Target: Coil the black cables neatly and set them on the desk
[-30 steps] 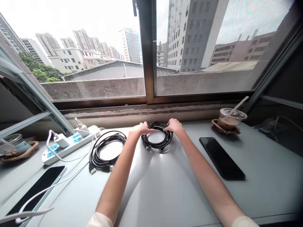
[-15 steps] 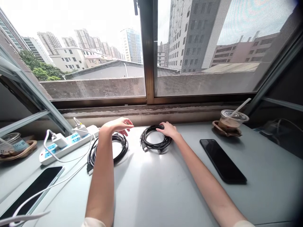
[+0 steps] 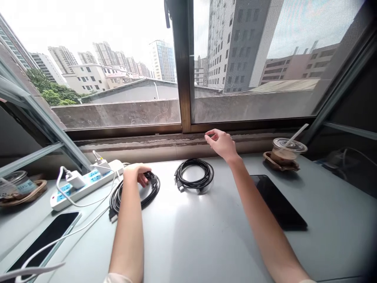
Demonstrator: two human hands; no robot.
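Left hand (image 3: 134, 172) sat over the far edge of the left coil (image 3: 155, 189), thumb apart from fingers; couldn't tell whether they gripped cable. Right hand (image 3: 223, 144) hung raised beyond the right coil (image 3: 196, 184), fingers curled, forefinger and thumb tips slightly apart. Right coil lay flat mid-table (image 3: 188, 239). Farther out: power strip (image 3: 88, 185) left, left phone (image 3: 41, 236) near left, right phone (image 3: 281, 206) right, cup (image 3: 285, 152) far right.

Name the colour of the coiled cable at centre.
The coiled cable is black, clearest in the head view.
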